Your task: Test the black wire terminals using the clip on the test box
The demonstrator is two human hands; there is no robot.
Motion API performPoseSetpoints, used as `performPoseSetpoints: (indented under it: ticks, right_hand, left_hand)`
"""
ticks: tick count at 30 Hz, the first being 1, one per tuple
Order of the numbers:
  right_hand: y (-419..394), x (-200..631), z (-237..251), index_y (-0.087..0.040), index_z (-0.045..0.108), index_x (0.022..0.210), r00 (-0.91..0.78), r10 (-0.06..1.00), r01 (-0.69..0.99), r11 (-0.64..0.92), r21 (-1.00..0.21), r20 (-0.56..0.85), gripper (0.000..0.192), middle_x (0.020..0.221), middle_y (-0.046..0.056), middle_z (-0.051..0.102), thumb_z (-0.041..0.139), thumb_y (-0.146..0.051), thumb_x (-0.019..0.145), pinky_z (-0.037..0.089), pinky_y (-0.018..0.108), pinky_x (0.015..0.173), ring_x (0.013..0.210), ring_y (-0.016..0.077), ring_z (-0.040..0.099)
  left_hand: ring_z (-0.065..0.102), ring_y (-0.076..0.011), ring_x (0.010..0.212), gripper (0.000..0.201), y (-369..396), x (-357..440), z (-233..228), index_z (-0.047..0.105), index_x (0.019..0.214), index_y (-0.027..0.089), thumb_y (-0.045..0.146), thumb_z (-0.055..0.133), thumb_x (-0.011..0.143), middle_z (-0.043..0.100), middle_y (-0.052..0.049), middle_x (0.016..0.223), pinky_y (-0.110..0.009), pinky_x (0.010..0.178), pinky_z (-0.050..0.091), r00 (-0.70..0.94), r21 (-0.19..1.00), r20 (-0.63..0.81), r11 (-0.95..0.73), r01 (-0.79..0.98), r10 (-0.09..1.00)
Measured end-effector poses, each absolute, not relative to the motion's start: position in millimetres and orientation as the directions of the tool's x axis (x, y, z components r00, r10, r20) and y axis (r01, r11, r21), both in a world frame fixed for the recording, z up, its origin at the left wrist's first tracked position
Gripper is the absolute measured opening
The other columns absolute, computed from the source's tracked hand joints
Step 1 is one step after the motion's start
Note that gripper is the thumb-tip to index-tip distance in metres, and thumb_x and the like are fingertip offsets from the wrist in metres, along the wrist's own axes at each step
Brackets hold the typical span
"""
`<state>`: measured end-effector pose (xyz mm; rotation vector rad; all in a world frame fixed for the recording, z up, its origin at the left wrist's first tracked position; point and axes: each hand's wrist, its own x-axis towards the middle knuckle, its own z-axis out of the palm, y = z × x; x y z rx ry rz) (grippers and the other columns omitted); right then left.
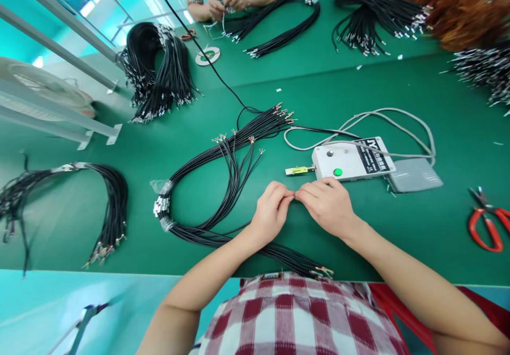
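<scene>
My left hand (271,210) and my right hand (327,206) meet fingertip to fingertip above the green table, both pinched. A single black cable (240,228) leaves the bundle and runs under my left forearm toward my left hand. Whatever end lies between the fingertips is too small and hidden to make out. To the left curves a tied bundle of black cables (199,159), with bare copper-coloured wire ends. Just beyond my right hand sits a white control box (346,158) with a green button and a yellow-green tip (299,170) sticking out on its left.
A grey flat block (416,175) and red-handled pliers (486,225) lie right. Other cable bundles (107,201) lie left, with more (159,73) at the back. Across the table, a co-worker's hands (227,3) handle thin wires. A black cord (207,60) crosses the table.
</scene>
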<state>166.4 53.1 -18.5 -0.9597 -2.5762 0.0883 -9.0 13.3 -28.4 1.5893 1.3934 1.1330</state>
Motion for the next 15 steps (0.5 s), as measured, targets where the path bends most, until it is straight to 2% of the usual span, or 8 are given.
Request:
performPoseSetpoints:
  ticks: [3, 7, 10, 12, 15]
  right_hand:
    - [59.8, 168.6, -18.1, -0.02, 0.068, 0.088, -0.728, 0.609, 0.61, 0.785, -0.107, 0.316, 0.026, 0.085, 0.001, 0.074, 0.046, -0.016, 0.101, 0.031, 0.036, 0.077, 0.079, 0.0159, 0.059]
    - [74.3, 167.0, -12.7, -0.02, 0.068, 0.096, -0.695, 0.639, 0.67, 0.742, -0.026, 0.329, 0.019, 0.097, 0.003, 0.074, 0.049, -0.018, 0.1, 0.029, 0.037, 0.079, 0.095, 0.0198, 0.057]
    - [88.6, 164.9, -11.7, -0.018, 0.067, 0.099, -0.678, 0.668, 0.712, 0.701, 0.047, 0.306, 0.02, 0.102, 0.004, 0.074, 0.047, -0.014, 0.1, 0.029, 0.039, 0.081, 0.098, 0.0213, 0.057]
    - [96.0, 163.8, -13.6, -0.017, 0.066, 0.1, -0.702, 0.664, 0.702, 0.706, 0.093, 0.259, 0.022, 0.1, 0.005, 0.073, 0.045, -0.01, 0.099, 0.029, 0.04, 0.081, 0.094, 0.0217, 0.057]
    - [101.5, 161.9, -17.5, -0.013, 0.065, 0.107, -0.725, 0.659, 0.686, 0.716, 0.13, 0.198, 0.022, 0.102, 0.009, 0.072, 0.046, -0.007, 0.096, 0.028, 0.041, 0.081, 0.094, 0.024, 0.058]
  left_hand:
    - [0.058, -0.016, 0.082, 0.013, 17.8, -11.1, -34.1, 0.066, 0.083, 0.018, 0.021, 0.056, 0.091, 0.059, -0.005, 0.085, -0.028, 0.076, 0.05, 0.041, 0.919, 0.164, -0.167, 0.357, 0.986]
    - [0.055, -0.0107, 0.064, 0.014, 29.9, -15.8, -41.9, 0.062, 0.083, 0.016, 0.03, 0.064, 0.086, 0.059, -0.003, 0.081, -0.022, 0.056, 0.043, -0.087, 0.992, -0.039, 0.049, 0.119, 0.996]
    - [0.043, -0.0068, 0.05, 0.022, 39.6, -20.8, -41.0, 0.06, 0.08, 0.015, 0.035, 0.07, 0.081, 0.054, 0.002, 0.063, -0.02, 0.047, 0.031, -0.106, 0.988, -0.154, 0.155, -0.007, 0.982]
    - [0.038, -0.0056, 0.046, 0.026, 44.9, -23.4, -38.2, 0.059, 0.078, 0.015, 0.037, 0.073, 0.077, 0.049, 0.005, 0.055, -0.02, 0.045, 0.026, -0.103, 0.981, -0.195, 0.191, -0.045, 0.975]
    - [0.039, -0.0055, 0.045, 0.028, 50.8, -25.1, -35.5, 0.058, 0.076, 0.016, 0.037, 0.075, 0.075, 0.047, 0.005, 0.053, -0.02, 0.045, 0.026, -0.113, 0.979, -0.198, 0.192, -0.061, 0.974]
